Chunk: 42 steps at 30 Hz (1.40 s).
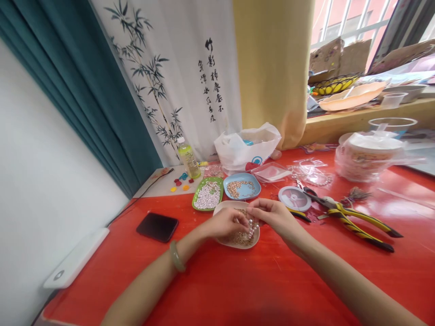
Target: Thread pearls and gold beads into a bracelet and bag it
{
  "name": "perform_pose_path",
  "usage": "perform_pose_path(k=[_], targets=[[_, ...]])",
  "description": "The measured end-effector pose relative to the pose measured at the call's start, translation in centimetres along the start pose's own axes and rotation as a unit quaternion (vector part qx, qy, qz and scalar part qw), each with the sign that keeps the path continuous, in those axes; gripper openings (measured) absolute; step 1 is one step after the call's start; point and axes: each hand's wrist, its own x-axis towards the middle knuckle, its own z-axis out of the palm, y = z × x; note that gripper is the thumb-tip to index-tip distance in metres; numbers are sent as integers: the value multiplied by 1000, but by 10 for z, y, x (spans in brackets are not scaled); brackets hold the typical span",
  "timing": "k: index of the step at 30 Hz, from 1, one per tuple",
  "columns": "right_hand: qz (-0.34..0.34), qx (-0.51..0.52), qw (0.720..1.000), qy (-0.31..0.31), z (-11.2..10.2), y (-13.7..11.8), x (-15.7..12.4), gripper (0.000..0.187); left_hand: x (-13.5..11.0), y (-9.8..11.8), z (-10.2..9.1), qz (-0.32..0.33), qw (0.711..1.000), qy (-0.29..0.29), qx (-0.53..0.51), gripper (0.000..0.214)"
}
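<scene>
Over a cream dish [220,208] of small gold beads, my two hands are close together. Between them, a strand of pearly beads [252,230] hangs down into the dish. My right hand [272,216] pinches the upper end of this strand with thumb and fingertips. My left hand [228,224], a green bangle [177,257] on its wrist, has its fingers curled closed beside the beads; what sits in its fingertips is too small to tell. Just behind are a green tray [208,194] of pearly white beads and a blue tray [242,186] with gold beads.
To the right lie a spool of clear line [294,199] and yellow-black pliers [353,217]. A black phone [157,227] rests on the left. Behind the trays stand a green-yellow bottle [189,158] and a white plastic bag [246,147]; a wrapped tub [374,156] sits far right.
</scene>
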Motion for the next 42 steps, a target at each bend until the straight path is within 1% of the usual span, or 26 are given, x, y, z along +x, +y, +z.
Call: perform_pose_path(k=[3, 7, 9, 11, 14, 18, 36, 42], targets=[[-1, -4, 1000, -2, 0, 0, 0, 21, 1, 4, -5, -22, 989, 47, -139, 13], [7, -16, 1000, -4, 0, 2, 0, 20, 2, 4, -9, -53, 944, 88, -313, 20], [15, -20, 1000, -2, 1, 3, 0, 20, 1, 4, -10, -56, 922, 96, -371, 21], [21, -24, 999, -1, 2, 2, 1, 20, 1, 4, -11, -55, 909, 97, -402, 22], [23, -26, 999, -8, 4, 2, 1, 20, 1, 5, -11, -59, 898, 101, -423, 24], [28, -23, 999, -15, 4, 3, 2, 18, 1, 4, -10, -65, 893, 102, -434, 24], [34, -21, 999, -17, 3, 6, 2, 15, 1, 6, -8, -55, 896, 92, -432, 21], [28, -26, 999, -19, 2, 10, 3, 14, 1, 4, -10, -58, 900, 108, -417, 21]])
